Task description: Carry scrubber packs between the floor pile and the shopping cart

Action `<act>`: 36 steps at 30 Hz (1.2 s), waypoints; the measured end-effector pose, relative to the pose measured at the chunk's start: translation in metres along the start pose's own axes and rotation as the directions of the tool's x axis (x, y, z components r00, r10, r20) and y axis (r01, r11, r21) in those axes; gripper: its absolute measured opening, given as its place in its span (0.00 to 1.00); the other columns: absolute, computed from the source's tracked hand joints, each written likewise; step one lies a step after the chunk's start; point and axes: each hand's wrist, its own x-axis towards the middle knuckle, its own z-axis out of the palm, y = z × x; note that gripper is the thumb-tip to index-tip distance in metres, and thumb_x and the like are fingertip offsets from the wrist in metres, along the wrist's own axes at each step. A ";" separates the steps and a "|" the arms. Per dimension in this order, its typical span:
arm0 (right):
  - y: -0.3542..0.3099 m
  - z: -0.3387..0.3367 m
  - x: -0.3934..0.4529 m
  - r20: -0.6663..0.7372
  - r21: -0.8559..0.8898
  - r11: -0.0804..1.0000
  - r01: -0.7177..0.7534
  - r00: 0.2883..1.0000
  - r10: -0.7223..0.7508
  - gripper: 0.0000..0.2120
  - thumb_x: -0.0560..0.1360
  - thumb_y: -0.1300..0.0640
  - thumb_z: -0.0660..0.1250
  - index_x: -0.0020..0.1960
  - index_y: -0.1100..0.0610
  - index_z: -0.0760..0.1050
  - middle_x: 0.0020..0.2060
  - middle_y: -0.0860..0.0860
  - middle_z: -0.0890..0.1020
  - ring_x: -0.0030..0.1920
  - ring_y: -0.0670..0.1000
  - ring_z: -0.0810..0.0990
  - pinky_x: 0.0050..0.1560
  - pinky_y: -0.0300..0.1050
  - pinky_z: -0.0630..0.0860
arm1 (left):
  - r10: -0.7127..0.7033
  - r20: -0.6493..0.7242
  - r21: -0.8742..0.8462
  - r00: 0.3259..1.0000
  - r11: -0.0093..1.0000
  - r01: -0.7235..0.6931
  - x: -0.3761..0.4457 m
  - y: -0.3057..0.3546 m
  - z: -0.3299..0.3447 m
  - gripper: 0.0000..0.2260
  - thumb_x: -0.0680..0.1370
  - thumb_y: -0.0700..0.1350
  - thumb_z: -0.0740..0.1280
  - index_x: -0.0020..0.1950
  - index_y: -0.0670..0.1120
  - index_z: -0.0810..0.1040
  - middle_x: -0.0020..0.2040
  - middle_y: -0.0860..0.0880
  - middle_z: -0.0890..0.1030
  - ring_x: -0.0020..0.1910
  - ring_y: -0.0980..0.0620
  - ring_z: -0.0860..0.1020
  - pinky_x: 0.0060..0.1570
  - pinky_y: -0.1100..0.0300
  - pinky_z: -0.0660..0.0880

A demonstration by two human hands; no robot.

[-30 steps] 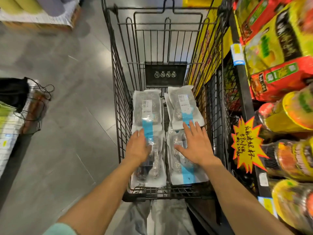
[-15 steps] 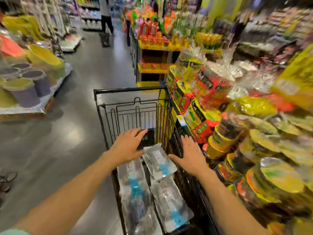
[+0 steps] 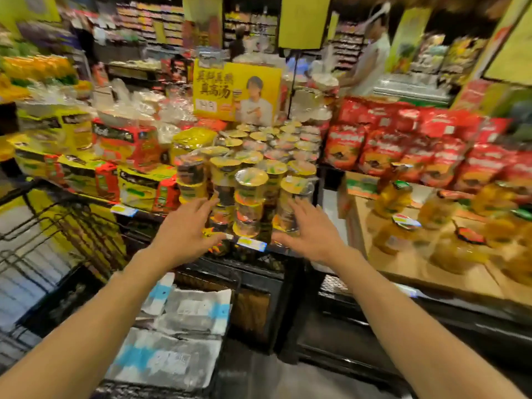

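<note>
Hands [image 3: 184, 234] [image 3: 311, 234] spread open flanking stacked noodle cups [image 3: 249, 203].

Upright stacked noodle cups [image 3: 250, 203], yellow lids, clear-wrapped, at the shelf's front edge

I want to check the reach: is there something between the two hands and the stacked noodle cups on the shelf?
Nothing visible. The left hand and right hand, fingers spread, flank the wrapped stack of yellow-lidded noodle cups at the shelf's front edge; blur hides whether they touch.
</note>
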 end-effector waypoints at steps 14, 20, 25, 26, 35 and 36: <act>0.155 -0.105 -0.420 -0.290 0.080 0.650 -0.756 0.606 0.741 0.51 0.72 0.23 0.59 0.83 0.56 0.54 0.81 0.55 0.62 0.80 0.58 0.60 0.79 0.57 0.58 | 0.732 0.031 -0.136 0.681 0.678 -0.722 -0.028 0.418 0.004 0.41 0.73 0.73 0.60 0.81 0.53 0.61 0.74 0.43 0.72 0.72 0.40 0.71 0.67 0.43 0.73; 0.166 -0.118 -0.638 -0.312 0.114 0.302 -0.946 0.254 0.916 0.46 0.77 0.33 0.66 0.83 0.57 0.53 0.82 0.56 0.59 0.82 0.56 0.55 0.79 0.54 0.51 | 0.928 0.008 -0.247 0.372 0.362 -0.899 -0.145 0.595 0.032 0.41 0.75 0.71 0.63 0.80 0.48 0.64 0.73 0.41 0.73 0.69 0.38 0.73 0.65 0.44 0.74; 0.140 -0.131 -0.789 -0.316 0.208 0.015 -0.978 -0.052 0.947 0.46 0.77 0.33 0.65 0.84 0.54 0.50 0.83 0.54 0.53 0.83 0.55 0.51 0.80 0.54 0.48 | 0.988 -0.045 -0.308 0.147 0.126 -0.943 -0.224 0.706 0.043 0.38 0.77 0.65 0.68 0.81 0.50 0.63 0.74 0.44 0.72 0.71 0.40 0.73 0.66 0.45 0.74; 0.133 -0.133 -0.813 -0.320 0.226 -0.032 -0.974 -0.106 0.941 0.47 0.76 0.32 0.65 0.84 0.54 0.50 0.83 0.54 0.54 0.83 0.54 0.51 0.80 0.53 0.50 | 0.992 -0.050 -0.316 0.112 0.091 -0.944 -0.237 0.725 0.045 0.38 0.77 0.64 0.69 0.81 0.49 0.63 0.74 0.44 0.72 0.70 0.40 0.73 0.66 0.45 0.74; 0.107 -0.143 -0.940 -0.353 0.279 -0.317 -0.907 -0.404 0.844 0.46 0.76 0.30 0.64 0.83 0.54 0.53 0.81 0.54 0.60 0.81 0.56 0.57 0.80 0.54 0.55 | 0.982 -0.091 -0.372 -0.168 -0.190 -0.908 -0.339 0.874 0.060 0.37 0.78 0.64 0.68 0.82 0.51 0.60 0.74 0.44 0.72 0.71 0.41 0.73 0.67 0.44 0.73; 0.111 -0.145 -0.947 -0.353 0.272 -0.335 -0.902 -0.418 0.837 0.45 0.77 0.31 0.64 0.83 0.55 0.53 0.81 0.54 0.60 0.81 0.56 0.57 0.80 0.54 0.54 | 0.977 -0.094 -0.376 -0.190 -0.212 -0.902 -0.345 0.889 0.063 0.37 0.78 0.64 0.68 0.82 0.51 0.59 0.75 0.44 0.71 0.71 0.41 0.72 0.67 0.44 0.72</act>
